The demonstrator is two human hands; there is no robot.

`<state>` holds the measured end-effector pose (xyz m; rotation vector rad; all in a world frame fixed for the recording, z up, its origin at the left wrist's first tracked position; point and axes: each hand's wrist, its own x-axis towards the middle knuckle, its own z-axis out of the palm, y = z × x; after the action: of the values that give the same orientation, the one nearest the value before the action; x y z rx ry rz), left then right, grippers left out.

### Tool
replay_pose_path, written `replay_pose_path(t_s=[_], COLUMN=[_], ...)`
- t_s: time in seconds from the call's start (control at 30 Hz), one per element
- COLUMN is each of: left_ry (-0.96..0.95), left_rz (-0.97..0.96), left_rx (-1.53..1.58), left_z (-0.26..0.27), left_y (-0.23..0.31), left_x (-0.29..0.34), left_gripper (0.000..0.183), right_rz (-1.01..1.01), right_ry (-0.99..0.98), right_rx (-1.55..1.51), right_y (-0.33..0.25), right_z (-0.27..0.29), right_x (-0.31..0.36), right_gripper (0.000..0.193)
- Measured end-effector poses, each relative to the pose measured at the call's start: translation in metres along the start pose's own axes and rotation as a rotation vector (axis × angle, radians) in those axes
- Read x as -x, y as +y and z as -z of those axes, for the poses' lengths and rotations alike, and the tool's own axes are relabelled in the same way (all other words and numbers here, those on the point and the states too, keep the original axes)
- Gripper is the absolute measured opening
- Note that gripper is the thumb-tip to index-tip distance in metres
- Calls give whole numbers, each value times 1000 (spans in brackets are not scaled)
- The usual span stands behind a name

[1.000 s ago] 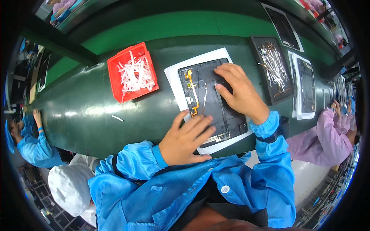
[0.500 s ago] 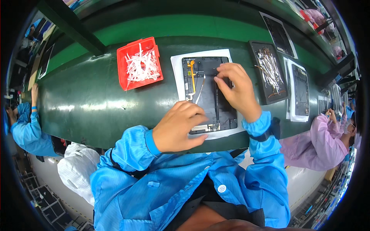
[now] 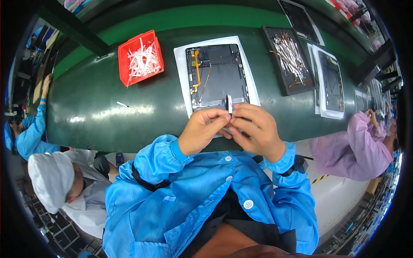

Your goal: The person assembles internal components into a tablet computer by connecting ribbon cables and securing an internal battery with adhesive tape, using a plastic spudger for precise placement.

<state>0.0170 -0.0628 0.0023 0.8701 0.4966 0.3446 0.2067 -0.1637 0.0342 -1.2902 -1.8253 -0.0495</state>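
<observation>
An opened dark tablet body (image 3: 217, 75) with an orange flex cable lies on a white sheet (image 3: 180, 64) on the green belt. My left hand (image 3: 204, 129) and my right hand (image 3: 254, 129) meet just in front of it, above its near edge. Together their fingertips pinch a small thin strip (image 3: 229, 104), dark with a white and red edge, held upright between them. Both sleeves are blue.
A red bin (image 3: 141, 58) of white strips sits left of the tablet. A black tray (image 3: 289, 58) of small parts and another tablet (image 3: 331, 81) on white lie to the right. A person in white cap (image 3: 56, 180) is at lower left, one in pink (image 3: 361, 146) at right.
Both hands lifted off the tablet and drew back toward me, coming together. They now pinch a small strip between them, and the tablet lies uncovered.
</observation>
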Motion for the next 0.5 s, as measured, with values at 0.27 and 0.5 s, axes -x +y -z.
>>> replay_pose_path(t_s=[0.27, 0.5], left_ry=[160, 202], left_rz=[-442, -732], left_rx=[-701, -990], left_z=[-16, -14], left_y=[-9, -26], left_x=[11, 13], left_gripper=[15, 10], right_rz=[-2, 21], right_ry=[-130, -218], right_rx=[-17, 25], right_y=[7, -1], right_z=[8, 10], right_x=[2, 10], right_gripper=[24, 21])
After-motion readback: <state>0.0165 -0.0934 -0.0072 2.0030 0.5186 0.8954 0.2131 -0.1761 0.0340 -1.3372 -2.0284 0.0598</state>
